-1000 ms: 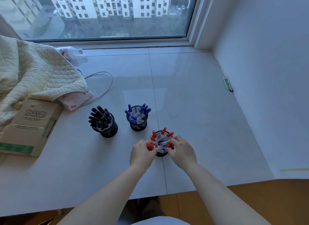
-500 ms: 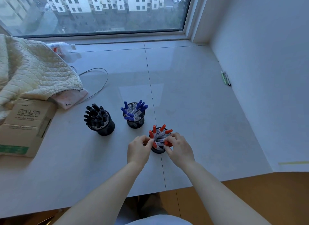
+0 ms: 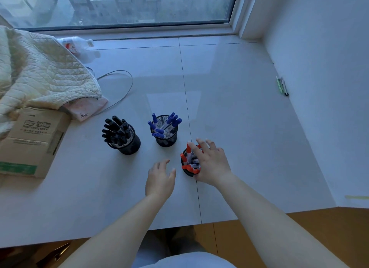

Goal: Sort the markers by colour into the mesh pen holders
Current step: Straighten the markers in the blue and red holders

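Right hand point(image 3: 212, 164) fingers point(image 3: 194, 151) spread over red markers point(image 3: 187, 160)

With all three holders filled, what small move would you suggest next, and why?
Probably lift the right hand clear of the red markers. Black, blue and red markers each fill their own holder, none lies loose nearby, and the left hand is empty.

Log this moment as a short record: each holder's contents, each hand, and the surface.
left holder: black markers
middle holder: blue markers
right holder: red markers
left hand: open, apart from the holders
right hand: fingers spread over the red markers
sill: no loose markers near the holders
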